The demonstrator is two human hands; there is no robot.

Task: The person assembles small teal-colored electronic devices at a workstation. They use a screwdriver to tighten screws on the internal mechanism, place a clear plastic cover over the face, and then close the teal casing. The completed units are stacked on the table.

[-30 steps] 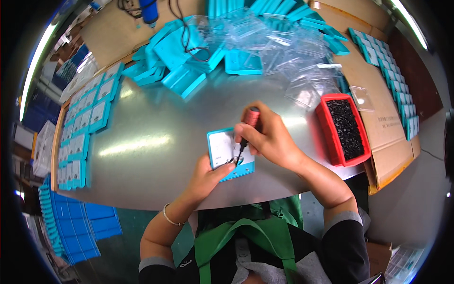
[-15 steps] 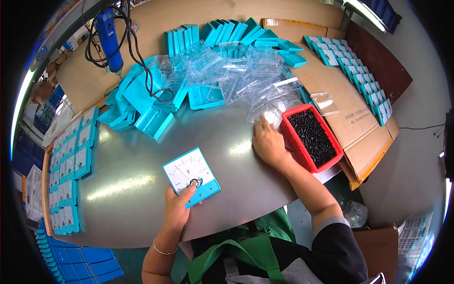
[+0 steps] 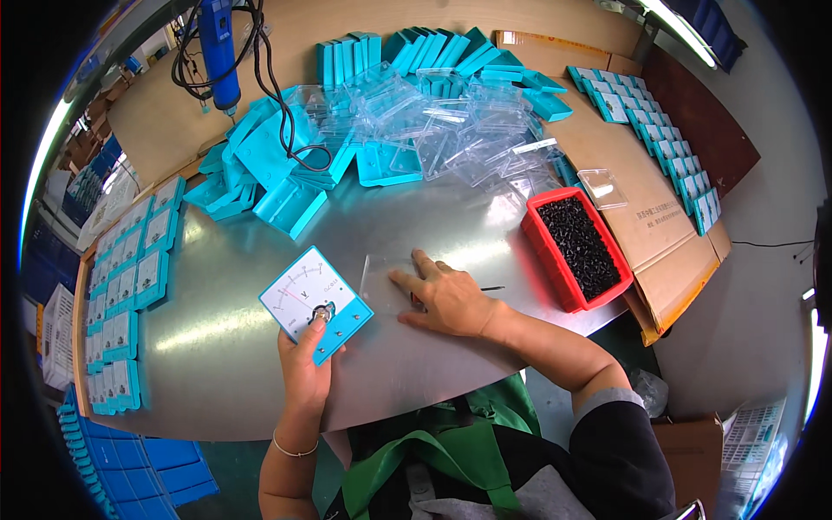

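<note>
My left hand point(image 3: 308, 354) grips a square panel meter point(image 3: 317, 303) by its lower edge, with the thumb on the front near the exposed movement. The meter has a white dial face and a turquoise body. Farther right, just above the metal tabletop, my right hand point(image 3: 448, 299) has its fingers on a clear plastic cover point(image 3: 378, 279), whose right part they hide. A thin dark rod point(image 3: 493, 288) sticks out beside the right hand; what it belongs to is hidden under the palm.
A red bin point(image 3: 542, 247) of small black screws stands at the right. Turquoise cases point(image 3: 290, 208) and clear covers point(image 3: 464, 130) are heaped at the back. A blue electric screwdriver point(image 3: 218, 56) hangs upper left. Rows of meters line the left point(image 3: 152, 276) and right point(image 3: 674, 143).
My right hand has come left and nearer from beside the red bin, bringing the clear cover. My left hand has shifted the meter slightly left and up, and turned it.
</note>
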